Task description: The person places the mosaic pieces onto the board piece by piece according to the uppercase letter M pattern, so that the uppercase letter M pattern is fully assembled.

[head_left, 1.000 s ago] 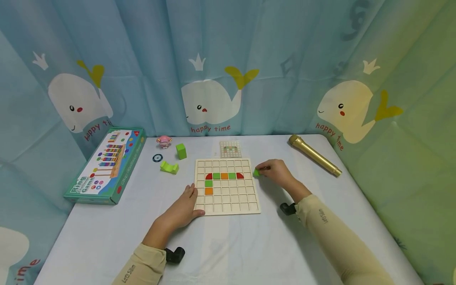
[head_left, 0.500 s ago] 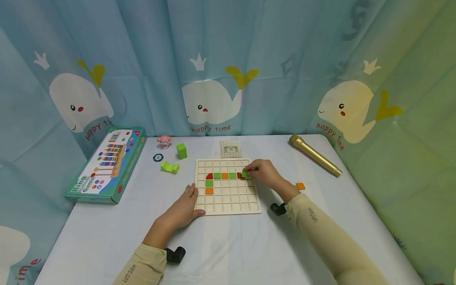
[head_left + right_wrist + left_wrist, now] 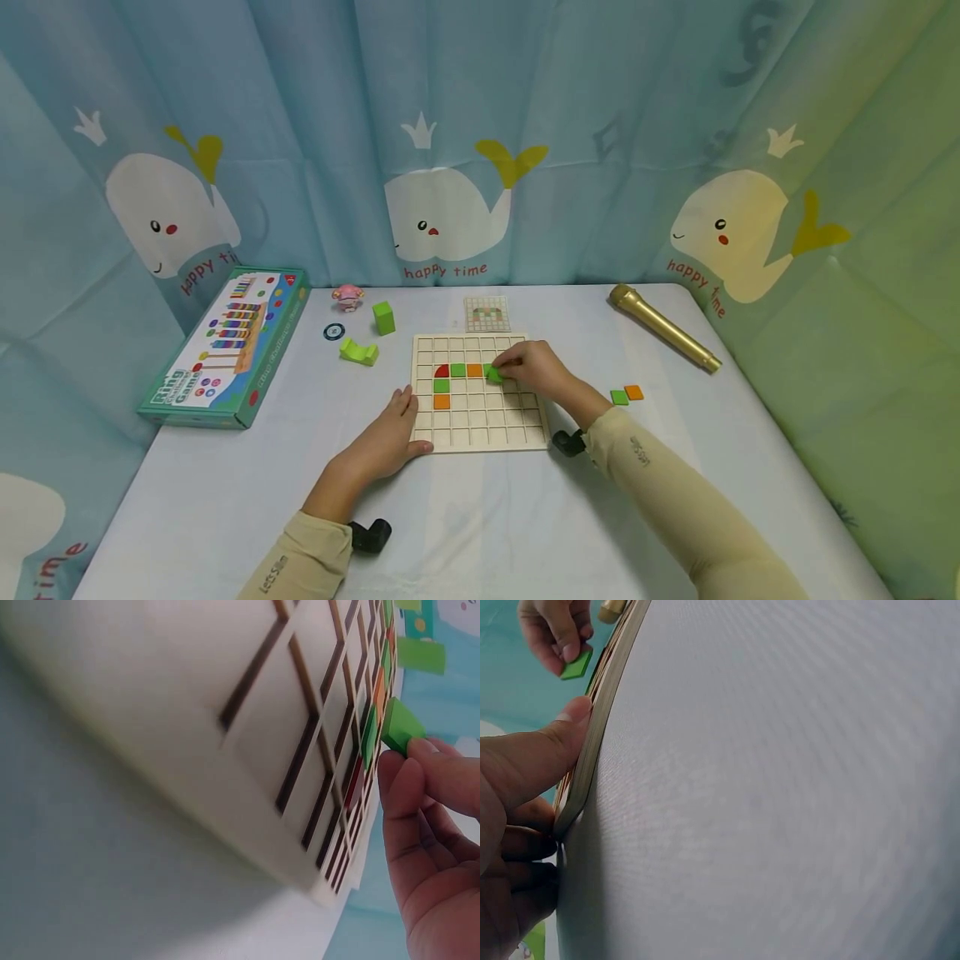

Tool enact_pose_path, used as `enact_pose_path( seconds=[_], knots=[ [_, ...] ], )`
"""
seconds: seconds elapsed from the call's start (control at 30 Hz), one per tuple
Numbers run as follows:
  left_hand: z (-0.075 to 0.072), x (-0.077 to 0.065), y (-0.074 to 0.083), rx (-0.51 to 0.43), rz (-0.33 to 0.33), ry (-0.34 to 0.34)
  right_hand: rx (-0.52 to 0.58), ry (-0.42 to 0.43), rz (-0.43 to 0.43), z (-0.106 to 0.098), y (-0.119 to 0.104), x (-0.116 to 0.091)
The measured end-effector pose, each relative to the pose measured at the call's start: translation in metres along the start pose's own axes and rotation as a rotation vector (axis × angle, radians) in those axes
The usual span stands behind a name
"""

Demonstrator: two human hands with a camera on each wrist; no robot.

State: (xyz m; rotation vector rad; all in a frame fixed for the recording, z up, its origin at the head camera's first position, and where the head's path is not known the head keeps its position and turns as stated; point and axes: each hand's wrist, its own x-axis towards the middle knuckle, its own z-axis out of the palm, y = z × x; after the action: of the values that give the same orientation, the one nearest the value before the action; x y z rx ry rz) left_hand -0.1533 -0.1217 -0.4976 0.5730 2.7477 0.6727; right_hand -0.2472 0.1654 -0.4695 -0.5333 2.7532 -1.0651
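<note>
A pale wooden grid board [image 3: 480,435] lies in front of me, with red, green and orange tiles set in some squares. My right hand [image 3: 534,367] pinches a loose green tile [image 3: 400,724] between thumb and fingertips, just over the upper middle of the board. The tile is tilted in the right wrist view. At the board's near left corner, my left hand [image 3: 384,437] rests with extended fingers along the left side and its thumb [image 3: 574,712] against the near edge. My right hand hides the right end of the tile row in the head view.
A loose green tile [image 3: 619,397] and an orange tile [image 3: 634,392] lie right of the board. Behind it is a pattern card [image 3: 487,315]. Green blocks [image 3: 383,318], a pink figurine [image 3: 348,297] and a game box [image 3: 228,350] stand left; a gold microphone [image 3: 664,327] lies right.
My right hand has moved left from beside the board to over its tile row, carrying the green tile. Two loose tiles on the right have come into sight. My left hand stays put.
</note>
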Motion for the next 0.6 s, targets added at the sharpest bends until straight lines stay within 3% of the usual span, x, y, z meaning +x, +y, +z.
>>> enact_pose_path(
  seconds=[0.6],
  knots=[
    [0.002, 0.001, -0.002, 0.009, -0.001, 0.001, 0.007, -0.069, -0.029, 0.025, -0.015, 0.01]
  ],
)
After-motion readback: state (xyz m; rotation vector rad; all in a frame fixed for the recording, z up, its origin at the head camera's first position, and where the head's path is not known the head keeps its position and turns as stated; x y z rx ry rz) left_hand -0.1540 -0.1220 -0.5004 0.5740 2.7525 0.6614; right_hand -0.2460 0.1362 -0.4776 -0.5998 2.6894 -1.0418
